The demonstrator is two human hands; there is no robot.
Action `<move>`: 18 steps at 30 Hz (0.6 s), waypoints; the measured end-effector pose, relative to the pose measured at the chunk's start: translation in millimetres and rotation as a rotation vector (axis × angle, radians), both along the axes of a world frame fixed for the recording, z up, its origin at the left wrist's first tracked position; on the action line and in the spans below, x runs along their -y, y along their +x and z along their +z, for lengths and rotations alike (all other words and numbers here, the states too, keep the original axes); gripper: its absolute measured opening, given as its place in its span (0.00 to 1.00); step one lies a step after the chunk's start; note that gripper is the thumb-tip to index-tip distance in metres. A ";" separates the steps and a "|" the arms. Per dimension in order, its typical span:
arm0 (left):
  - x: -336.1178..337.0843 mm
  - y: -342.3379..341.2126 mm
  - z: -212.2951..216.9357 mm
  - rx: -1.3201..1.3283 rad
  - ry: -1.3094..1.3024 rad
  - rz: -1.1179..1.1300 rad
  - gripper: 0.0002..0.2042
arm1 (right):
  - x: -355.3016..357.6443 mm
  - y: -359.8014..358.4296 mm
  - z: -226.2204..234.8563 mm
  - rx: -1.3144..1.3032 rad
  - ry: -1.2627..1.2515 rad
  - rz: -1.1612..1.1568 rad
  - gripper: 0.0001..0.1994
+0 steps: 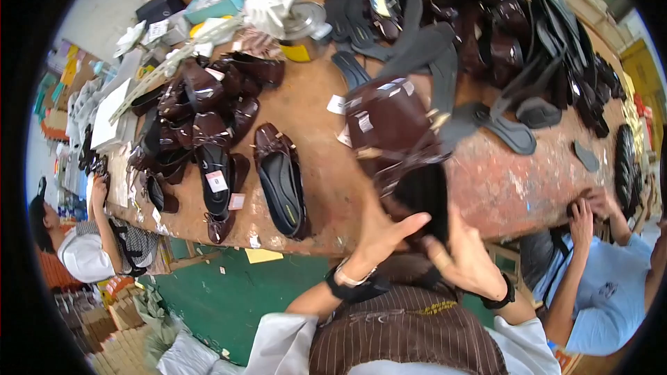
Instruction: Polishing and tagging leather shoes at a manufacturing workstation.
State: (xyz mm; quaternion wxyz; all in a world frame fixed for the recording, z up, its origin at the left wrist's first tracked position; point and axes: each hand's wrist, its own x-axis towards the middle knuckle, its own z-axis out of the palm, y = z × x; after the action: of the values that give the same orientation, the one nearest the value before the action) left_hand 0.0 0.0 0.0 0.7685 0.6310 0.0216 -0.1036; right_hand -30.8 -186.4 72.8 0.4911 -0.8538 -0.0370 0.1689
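Head view: left hand (pixel 379 236) and right hand (pixel 462 257), both clamped on dark shoe (pixel 410 167) off bench (pixel 514 187) edge, blurred; slip drops it to floor.

Dark brown glossy shoe upper (pixel 392 128): held above table edge, slightly right of frame centre. Pose tilted, opening toward 6 o'clock, black lining (pixel 424 194) visible inside. Several white tags stuck on outer surface, paler trim strip along lower edge. Lower part motion-blurred. Gripped at 6 o'clock end: left hand (pixel 379 236) at 7 o'clock, right hand (pixel 465 257) at 5 o'clock.
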 end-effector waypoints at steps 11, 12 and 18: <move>-63.7 -15.4 -1.6 -0.005 0.713 0.271 0.57 | -99.8 335.2 59.9 0.981 -0.265 0.082 0.22; -58.6 -13.8 -7.9 0.013 0.829 0.268 0.58 | -127.6 362.6 59.1 0.999 -0.350 0.022 0.24; -48.0 -6.4 -31.3 0.099 1.181 0.137 0.58 | -217.1 460.3 18.3 0.786 -0.720 0.113 0.28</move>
State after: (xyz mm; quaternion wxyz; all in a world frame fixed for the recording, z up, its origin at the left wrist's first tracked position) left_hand -6.4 48.0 -31.3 0.2925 0.9529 0.0803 0.0056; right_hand 429.5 30.7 91.1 0.1062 -0.9638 -0.2036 -0.1353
